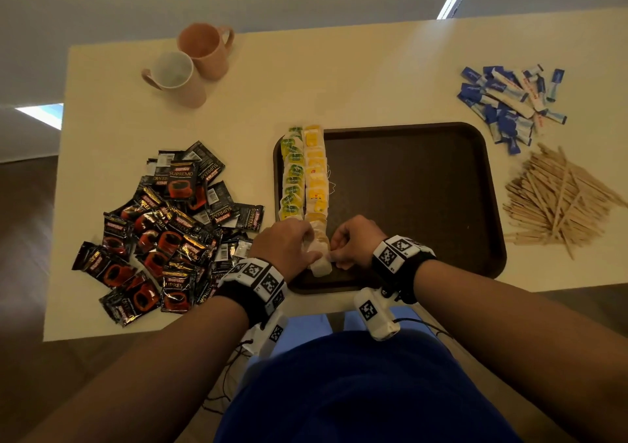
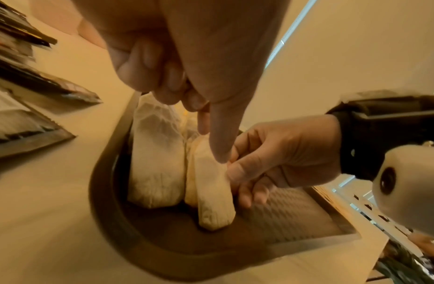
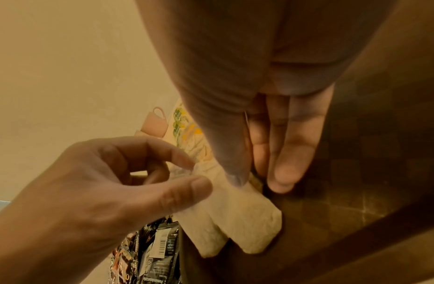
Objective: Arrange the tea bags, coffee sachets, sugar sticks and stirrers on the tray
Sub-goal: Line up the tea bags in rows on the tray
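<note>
Item: tea bags, two columns on the left strip of the brown tray [image 1: 407, 204], green-tagged row [image 1: 292, 174] by the rim, yellow-tagged row [image 1: 316, 174] just inside it. Step in hand, as I judge it: seating the last plain tea bag [image 1: 321, 266] at the near end of the yellow column. My left hand [image 1: 289, 242] has its fingers curled and pinches the bag's upper edge between thumb and forefinger; my right hand [image 1: 353, 242] is also curled, thumb and fingers nipping the same bag from the other side. Handling note: the paper is soft and creases, so I would keep the pinch light, lay the bag flat, overlap it on its neighbour like the rest, and square it to the column before letting go. Risk: dragging the neighbours or snagging a loose string. Pending: coffee sachets [image 1: 170, 232] heaped left of the tray, sugar sticks [image 1: 509, 103] and stirrers [image 1: 557, 201] right of it, all on the table [image 1: 339, 86].
</note>
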`<state>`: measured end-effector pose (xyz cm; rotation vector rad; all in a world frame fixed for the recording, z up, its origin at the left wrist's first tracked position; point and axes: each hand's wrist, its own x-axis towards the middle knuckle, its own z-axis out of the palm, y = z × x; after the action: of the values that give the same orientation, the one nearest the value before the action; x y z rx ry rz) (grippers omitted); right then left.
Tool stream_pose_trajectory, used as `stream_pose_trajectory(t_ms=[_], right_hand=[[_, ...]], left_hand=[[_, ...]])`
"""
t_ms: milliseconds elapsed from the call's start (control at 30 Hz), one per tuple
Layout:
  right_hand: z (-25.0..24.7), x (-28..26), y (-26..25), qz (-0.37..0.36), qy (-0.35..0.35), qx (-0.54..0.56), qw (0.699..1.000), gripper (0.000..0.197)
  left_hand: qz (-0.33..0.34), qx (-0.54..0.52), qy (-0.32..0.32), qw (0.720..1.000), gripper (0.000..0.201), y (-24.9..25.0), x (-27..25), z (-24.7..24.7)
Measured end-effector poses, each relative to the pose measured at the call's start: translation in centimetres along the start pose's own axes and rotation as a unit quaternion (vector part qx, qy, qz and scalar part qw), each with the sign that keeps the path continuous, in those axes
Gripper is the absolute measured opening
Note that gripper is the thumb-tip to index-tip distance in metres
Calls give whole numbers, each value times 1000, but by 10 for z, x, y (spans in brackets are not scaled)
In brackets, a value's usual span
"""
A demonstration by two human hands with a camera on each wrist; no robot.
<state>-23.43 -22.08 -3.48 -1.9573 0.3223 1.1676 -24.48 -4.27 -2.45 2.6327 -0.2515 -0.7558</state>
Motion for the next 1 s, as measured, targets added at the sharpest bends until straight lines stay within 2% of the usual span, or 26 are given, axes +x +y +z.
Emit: stream_pose_trajectory(t_ms=[100,300,500,667,1000], right_hand=[[1,0,-1,1,5,-4,1000,15],[2,-1,-1,-6,16,-23,1000,14],[4,-2,-5,-6,23,-85,996,22],[9,-2,-7,10,12,-124,992,29],[6,-3,-3,1,11,-120,993,14]], left_hand=[[-6,22,-13,1000,39,2,2,4],[6,1,3,1000,22,0,2,5],[11,-45,31,998,20,-5,-2,5],[-5,-21,14,1000,22,-5,-2,5],[0,-31,8,999,13,-4,2,0]])
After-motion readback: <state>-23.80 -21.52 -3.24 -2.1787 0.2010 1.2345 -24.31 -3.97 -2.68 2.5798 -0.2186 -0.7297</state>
